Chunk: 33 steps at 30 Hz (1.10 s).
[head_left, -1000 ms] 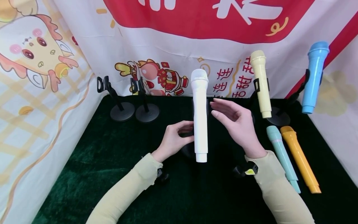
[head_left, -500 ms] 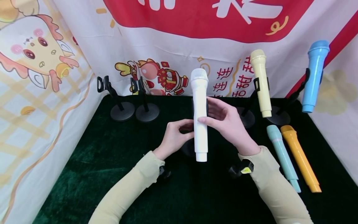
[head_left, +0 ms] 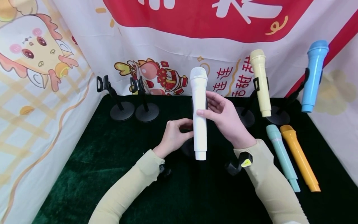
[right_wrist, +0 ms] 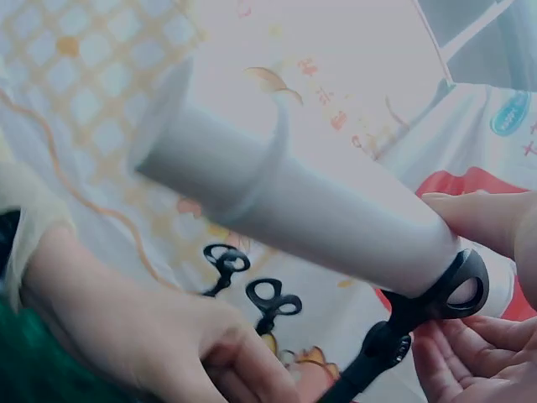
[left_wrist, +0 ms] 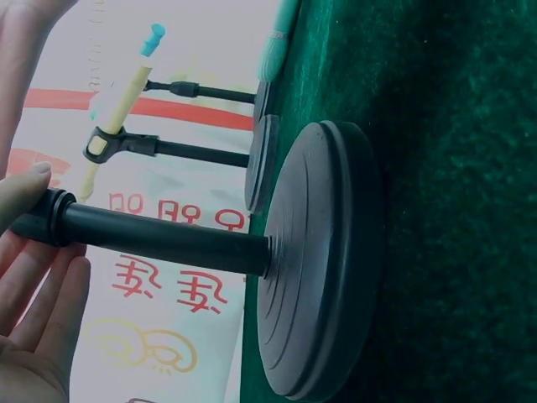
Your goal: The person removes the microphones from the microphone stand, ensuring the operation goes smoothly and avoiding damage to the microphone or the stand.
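Note:
A white microphone (head_left: pixel 199 133) sits tilted in the black clip (right_wrist: pixel 432 294) of a desk stand, its mesh head up and away from me. My right hand (head_left: pixel 227 121) holds it at mid-body, thumb on the front and fingers behind, around the clip. Lower down, my left hand (head_left: pixel 173 135) pinches the upper part of the stand's pole (left_wrist: pixel 168 239) between thumb and fingers. The stand's round base (left_wrist: pixel 319 260) rests on the green cloth in the left wrist view; from the head, the microphone covers most of the stand.
Two bare stands (head_left: pixel 120 109) are at the back left. At the back right, a cream microphone (head_left: pixel 261 84) and a blue microphone (head_left: pixel 315 77) sit in stands. A mint microphone (head_left: pixel 283 158) and an orange microphone (head_left: pixel 302 158) lie on the green cloth (head_left: pixel 112 149).
My right hand has come in from the right and taken hold of the white microphone, then shifted slightly up along it. The left hand keeps its place on the pole.

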Tool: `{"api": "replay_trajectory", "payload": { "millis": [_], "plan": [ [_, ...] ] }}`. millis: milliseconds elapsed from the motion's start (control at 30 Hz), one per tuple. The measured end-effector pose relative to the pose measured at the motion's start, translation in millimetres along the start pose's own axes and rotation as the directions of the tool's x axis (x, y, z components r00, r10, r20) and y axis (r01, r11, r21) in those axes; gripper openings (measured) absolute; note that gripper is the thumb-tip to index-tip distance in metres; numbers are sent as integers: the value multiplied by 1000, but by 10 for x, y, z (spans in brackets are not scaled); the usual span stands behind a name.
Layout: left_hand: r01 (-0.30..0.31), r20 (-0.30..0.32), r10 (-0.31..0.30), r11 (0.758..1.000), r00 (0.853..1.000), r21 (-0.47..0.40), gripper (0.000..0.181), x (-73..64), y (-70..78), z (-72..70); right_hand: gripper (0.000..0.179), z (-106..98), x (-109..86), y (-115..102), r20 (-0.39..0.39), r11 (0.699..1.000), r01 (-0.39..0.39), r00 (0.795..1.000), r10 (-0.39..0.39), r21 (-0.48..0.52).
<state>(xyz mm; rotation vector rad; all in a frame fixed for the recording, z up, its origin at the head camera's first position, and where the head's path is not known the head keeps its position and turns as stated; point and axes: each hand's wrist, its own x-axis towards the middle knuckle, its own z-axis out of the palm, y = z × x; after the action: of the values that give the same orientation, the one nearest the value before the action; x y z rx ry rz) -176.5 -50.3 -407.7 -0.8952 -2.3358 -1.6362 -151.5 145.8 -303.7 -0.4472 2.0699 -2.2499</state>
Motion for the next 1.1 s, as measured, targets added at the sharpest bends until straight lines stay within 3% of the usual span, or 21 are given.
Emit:
{"api": "replay_trajectory", "payload": {
  "millis": [267,1100],
  "plan": [
    [-1,-4,1,1000,1000,6,24,-4,5,-18,61,52,42,8,-26,995,20,999,-18,101],
    [-37,-10,37,999,999,14,25,16,16,-6,60,3,255,-85,-53,987,48,998,-41,155]
  ]
}}
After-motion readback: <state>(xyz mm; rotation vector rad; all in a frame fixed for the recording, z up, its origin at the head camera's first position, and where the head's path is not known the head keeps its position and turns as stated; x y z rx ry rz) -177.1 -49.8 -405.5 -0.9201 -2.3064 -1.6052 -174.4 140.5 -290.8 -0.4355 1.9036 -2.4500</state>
